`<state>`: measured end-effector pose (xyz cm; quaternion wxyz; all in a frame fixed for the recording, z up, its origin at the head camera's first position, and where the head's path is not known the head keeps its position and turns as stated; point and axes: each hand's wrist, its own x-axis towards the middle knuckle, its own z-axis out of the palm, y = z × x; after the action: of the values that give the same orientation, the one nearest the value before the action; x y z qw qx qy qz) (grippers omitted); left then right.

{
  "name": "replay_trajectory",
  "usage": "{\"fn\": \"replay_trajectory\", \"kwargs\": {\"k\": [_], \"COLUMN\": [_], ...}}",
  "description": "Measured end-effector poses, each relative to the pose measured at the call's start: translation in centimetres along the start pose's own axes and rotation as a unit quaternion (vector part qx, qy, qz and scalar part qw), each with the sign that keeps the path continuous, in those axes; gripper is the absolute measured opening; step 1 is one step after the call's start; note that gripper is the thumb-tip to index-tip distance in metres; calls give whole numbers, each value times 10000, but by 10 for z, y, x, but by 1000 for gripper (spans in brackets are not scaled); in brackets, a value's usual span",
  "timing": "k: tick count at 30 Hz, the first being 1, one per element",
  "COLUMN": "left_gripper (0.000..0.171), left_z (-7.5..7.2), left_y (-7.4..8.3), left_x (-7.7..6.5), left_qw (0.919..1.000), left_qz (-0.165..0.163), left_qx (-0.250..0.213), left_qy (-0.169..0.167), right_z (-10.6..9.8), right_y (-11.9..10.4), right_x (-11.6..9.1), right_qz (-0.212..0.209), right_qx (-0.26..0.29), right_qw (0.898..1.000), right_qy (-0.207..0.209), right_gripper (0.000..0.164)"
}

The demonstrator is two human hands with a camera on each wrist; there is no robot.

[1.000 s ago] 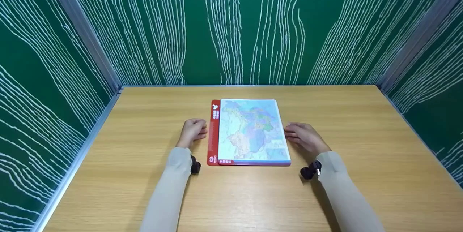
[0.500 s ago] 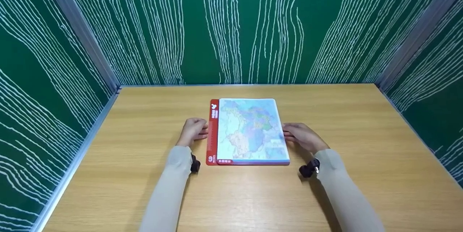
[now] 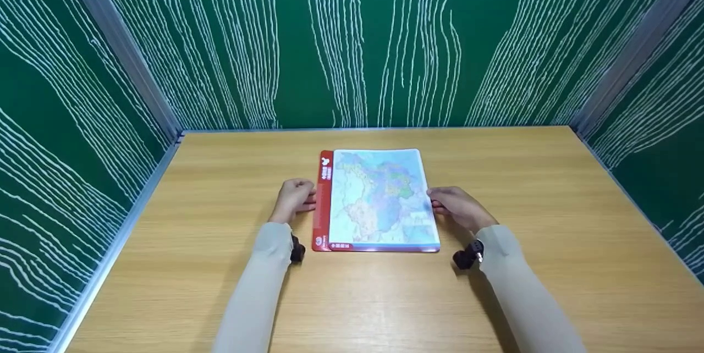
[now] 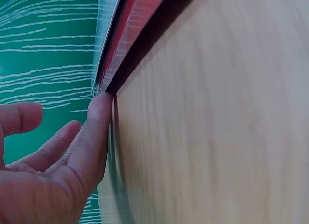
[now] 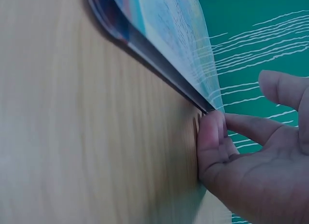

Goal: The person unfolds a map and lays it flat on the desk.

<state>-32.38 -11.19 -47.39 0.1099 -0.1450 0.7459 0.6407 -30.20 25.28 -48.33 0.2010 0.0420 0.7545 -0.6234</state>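
A map sheet (image 3: 379, 193) in pastel colours lies on a wooden table, on top of a red-bordered sheet whose red strip (image 3: 323, 204) shows along the left side. In the left wrist view, my left hand (image 3: 295, 199) has its lowest finger (image 4: 99, 110) right at the edge of the red strip (image 4: 145, 16), with the thumb held apart. My right hand (image 3: 461, 206) is at the map's right edge. In the right wrist view, its fingertips (image 5: 211, 130) meet the edge of the layered map sheets (image 5: 169, 50), while the thumb stands away from them.
The wooden table (image 3: 379, 303) extends on all sides of the maps. Green panels (image 3: 330, 39) with white wavy lines rise behind and at both sides, joined by grey corner posts (image 3: 118, 39). A small black camera (image 3: 466, 257) sits at the right wrist.
Both hands have moved slightly inward, so their fingertips are now at the left and right edges of the stacked sheets. The head view has shifted a little.
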Motion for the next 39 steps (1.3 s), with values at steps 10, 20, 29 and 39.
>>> {"fn": "replay_trajectory", "kwargs": {"k": [10,20,29,39], "left_gripper": [36,26,23,28], "left_z": [1,1,4,5], "left_y": [-1,-3,-6,-6], "left_x": [1,2,2,1], "left_qw": [9999,9999,9986,9975], "left_qz": [-50,22,122,141], "left_qx": [108,72,364,572], "left_qy": [-28,-66,-360,-401], "right_z": [5,8,9,13], "right_y": [2,2,2,0], "right_x": [1,0,-3,-3], "right_qz": [-114,-92,-136,-142], "right_qx": [8,241,63,-476], "right_qw": [9999,9996,9997,9985], "right_qy": [89,95,-176,-236], "right_gripper": [56,55,47,34]}}
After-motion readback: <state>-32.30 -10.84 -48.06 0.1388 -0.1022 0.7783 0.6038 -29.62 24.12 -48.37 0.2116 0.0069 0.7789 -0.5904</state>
